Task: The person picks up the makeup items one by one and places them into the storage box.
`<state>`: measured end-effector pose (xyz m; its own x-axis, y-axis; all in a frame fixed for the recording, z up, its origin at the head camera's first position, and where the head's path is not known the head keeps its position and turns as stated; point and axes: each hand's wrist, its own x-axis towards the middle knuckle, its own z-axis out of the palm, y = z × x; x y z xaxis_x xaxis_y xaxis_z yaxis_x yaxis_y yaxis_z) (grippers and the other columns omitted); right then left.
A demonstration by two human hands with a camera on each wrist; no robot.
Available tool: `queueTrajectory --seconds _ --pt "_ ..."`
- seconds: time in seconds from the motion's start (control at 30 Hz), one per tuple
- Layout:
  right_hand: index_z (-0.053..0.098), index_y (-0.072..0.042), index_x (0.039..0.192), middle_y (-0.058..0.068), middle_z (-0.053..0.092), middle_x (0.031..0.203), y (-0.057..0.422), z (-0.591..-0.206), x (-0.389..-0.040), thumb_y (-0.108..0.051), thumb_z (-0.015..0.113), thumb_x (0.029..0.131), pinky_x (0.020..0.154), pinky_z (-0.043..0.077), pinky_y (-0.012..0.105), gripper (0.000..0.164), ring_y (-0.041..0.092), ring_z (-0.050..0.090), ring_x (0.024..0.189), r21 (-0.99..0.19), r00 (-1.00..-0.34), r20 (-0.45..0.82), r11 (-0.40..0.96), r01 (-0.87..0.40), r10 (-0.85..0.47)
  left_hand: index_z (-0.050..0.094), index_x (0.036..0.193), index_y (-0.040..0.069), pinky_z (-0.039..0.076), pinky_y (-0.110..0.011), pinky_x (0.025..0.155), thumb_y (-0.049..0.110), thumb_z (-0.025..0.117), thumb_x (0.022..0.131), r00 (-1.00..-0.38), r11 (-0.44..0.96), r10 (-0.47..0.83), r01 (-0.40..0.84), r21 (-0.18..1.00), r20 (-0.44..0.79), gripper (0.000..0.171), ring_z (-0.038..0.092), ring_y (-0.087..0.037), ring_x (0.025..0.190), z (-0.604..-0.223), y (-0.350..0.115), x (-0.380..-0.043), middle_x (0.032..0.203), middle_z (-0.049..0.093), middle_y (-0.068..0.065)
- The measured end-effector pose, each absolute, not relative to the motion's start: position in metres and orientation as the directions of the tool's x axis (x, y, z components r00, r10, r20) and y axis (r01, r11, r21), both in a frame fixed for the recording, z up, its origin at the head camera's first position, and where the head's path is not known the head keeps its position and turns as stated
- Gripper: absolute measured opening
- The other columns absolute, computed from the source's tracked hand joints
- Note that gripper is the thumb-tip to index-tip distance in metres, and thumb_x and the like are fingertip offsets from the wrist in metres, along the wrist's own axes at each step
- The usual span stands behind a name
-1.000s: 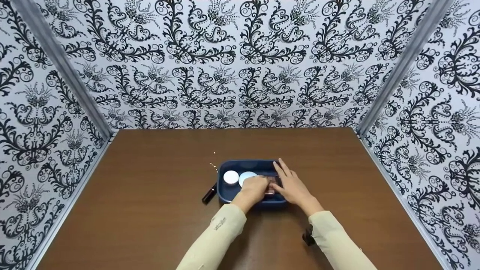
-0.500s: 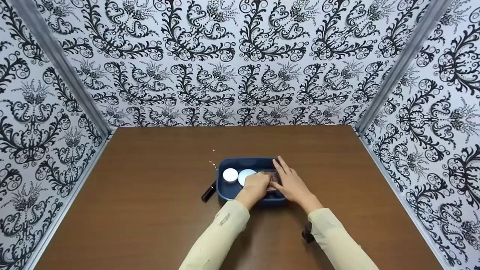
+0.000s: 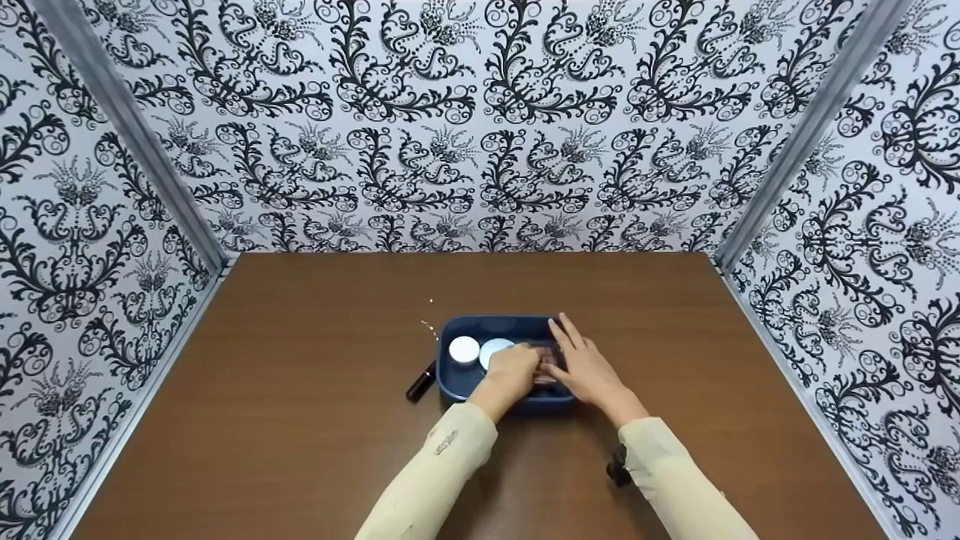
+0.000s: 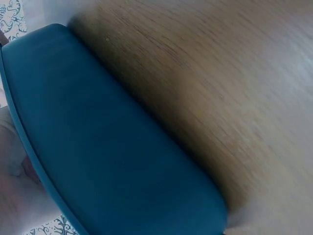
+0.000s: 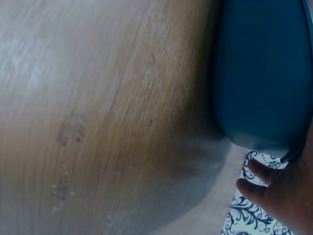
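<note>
A dark blue basket (image 3: pixel 475 323) stands on the table with my two hands in it. At its right end lies an eyeshadow palette (image 3: pixel 545 365), reddish brown with small squares, partly covered by fingers. My left hand (image 3: pixel 510 373) reaches inside with curled fingers and holds the palette's left side; its fingertips are hidden. My right hand (image 3: pixel 592 375) lies over the basket's right rim, long fingers stretched out and thumb reaching in to the palette. Left of the hands stand a white-lidded jar (image 3: pixel 464 350) and a pale-blue-lidded jar (image 3: pixel 494 350). In the right wrist view, fingers (image 5: pixel 252 191) extend past the basket's end.
Against the basket's left side lies a black tube (image 3: pixel 421 383) like a lipstick or mascara. A thin beaded chain (image 3: pixel 429 328) lies on the brown table (image 3: pixel 315 337) behind it. Patterned walls (image 3: pixel 480 150) enclose the back and both sides.
The left hand has shifted slightly over the palette. The right hand stays at the basket's right rim, and the basket, jars and tube stay in place.
</note>
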<state>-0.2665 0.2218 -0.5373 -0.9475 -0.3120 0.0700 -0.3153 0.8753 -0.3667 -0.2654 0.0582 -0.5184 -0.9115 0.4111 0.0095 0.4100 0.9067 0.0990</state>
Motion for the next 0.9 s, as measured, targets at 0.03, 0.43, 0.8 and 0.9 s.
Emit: queueTrajectory --seconds 0.03,0.43,0.8,0.9 --pt "0.020 -0.014 0.160 0.012 0.009 0.169 0.222 -0.537 -0.266 -0.038 0.060 0.099 0.108 0.041 0.062 0.077 0.051 0.040 0.137 -0.370 -0.948 0.067 0.875 -0.313 -0.311 0.073 0.115 0.023 0.061 -0.038 0.079 0.020 0.068 0.091 -0.913 0.908 0.408 0.407 0.099 0.006 0.024 0.071 -0.019 0.103 -0.518 0.057 -0.266 0.112 0.073 -0.001" --pt "0.014 -0.016 0.162 0.012 0.007 0.169 0.221 -0.536 -0.266 -0.036 0.060 0.099 0.111 0.037 0.062 0.080 0.051 0.038 0.139 -0.368 -0.949 0.040 0.878 -0.306 -0.314 0.071 0.101 0.017 0.060 -0.037 0.076 0.015 0.076 0.085 -0.906 0.895 0.405 0.420 0.151 0.121 0.017 0.072 -0.021 0.091 -0.500 0.034 -0.267 0.101 0.072 -0.001" --pt "0.022 -0.016 0.160 0.013 0.018 0.167 0.220 -0.538 -0.267 -0.048 0.061 0.095 0.118 0.022 0.067 0.082 0.042 0.026 0.149 -0.248 -0.947 0.104 0.914 -0.320 -0.304 0.070 0.104 0.018 0.059 -0.036 0.076 0.026 0.078 0.086 -0.900 0.880 0.375 0.421 0.221 0.223 0.021 0.071 -0.021 0.090 -0.479 -0.004 -0.264 0.099 0.070 0.001" --pt "0.023 -0.019 0.160 0.010 0.020 0.167 0.219 -0.537 -0.266 -0.053 0.060 0.094 0.117 0.015 0.072 0.083 0.039 0.020 0.152 -0.234 -0.951 0.104 0.922 -0.310 -0.293 0.070 0.103 0.018 0.059 -0.037 0.074 0.026 0.077 0.087 -0.905 0.881 0.347 0.404 0.245 0.247 0.020 0.071 -0.021 0.089 -0.476 -0.019 -0.262 0.099 0.070 0.001"
